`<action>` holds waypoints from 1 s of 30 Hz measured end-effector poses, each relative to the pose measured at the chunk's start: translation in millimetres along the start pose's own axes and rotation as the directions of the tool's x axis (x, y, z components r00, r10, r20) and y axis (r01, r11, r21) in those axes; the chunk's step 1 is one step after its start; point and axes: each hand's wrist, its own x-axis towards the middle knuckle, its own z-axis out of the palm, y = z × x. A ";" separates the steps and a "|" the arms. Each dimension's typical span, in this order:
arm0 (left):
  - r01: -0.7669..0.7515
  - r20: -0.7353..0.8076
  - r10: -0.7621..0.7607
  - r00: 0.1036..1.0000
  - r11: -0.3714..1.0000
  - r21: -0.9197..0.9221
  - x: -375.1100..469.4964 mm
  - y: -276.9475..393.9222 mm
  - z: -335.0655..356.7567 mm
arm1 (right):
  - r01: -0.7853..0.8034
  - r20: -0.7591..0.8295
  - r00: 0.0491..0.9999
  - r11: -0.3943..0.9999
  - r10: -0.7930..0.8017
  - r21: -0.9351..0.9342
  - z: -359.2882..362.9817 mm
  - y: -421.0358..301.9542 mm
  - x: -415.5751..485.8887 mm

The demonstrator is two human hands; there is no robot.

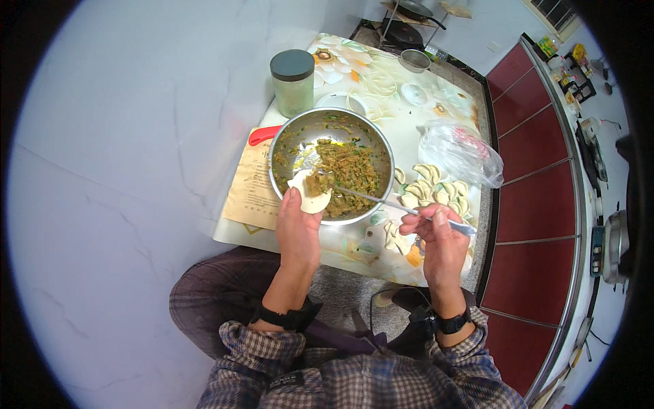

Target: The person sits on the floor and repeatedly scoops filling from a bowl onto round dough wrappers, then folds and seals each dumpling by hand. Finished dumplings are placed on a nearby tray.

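On my left hand (299, 225) lies a round dough wrapper (318, 202), held with the thumb at its edge, over the near left rim of a steel mixing bowl (387, 145). Chopped brown-green filling (355, 171) covers much of the bowl's inside. My right hand (437, 227) grips a long metal spoon (396, 205) by its handle; its tip, with some filling, rests at the wrapper. Folded dumplings (420, 190) stand in a group right of the bowl, and a few more (396, 238) lie nearer to me, left of my right hand.
A lidded jar (293, 84) stands behind the bowl. A red handle (264, 135) and a printed paper sheet (250, 189) are at its left. A clear plastic bag (460, 153) lies at the right. Farther back on the floral-covered table (378, 76) is a round strainer (415, 60).
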 end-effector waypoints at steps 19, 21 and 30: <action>-0.092 0.009 0.092 0.996 0.974 0.207 -14.3 6.1 -10.2 | 0.310 0.190 0.946 0.903 -0.262 -0.298 15.2 -15.7 -35.4; -0.070 0.014 0.068 0.998 0.972 0.225 -14.6 11.3 -11.1 | 0.100 0.009 0.995 0.984 -0.100 -0.150 12.6 9.1 -19.5; 0.042 0.118 -0.060 0.991 0.987 0.154 -40.3 31.8 -4.9 | -0.557 -0.057 0.801 0.778 0.595 0.289 -15.3 78.4 12.1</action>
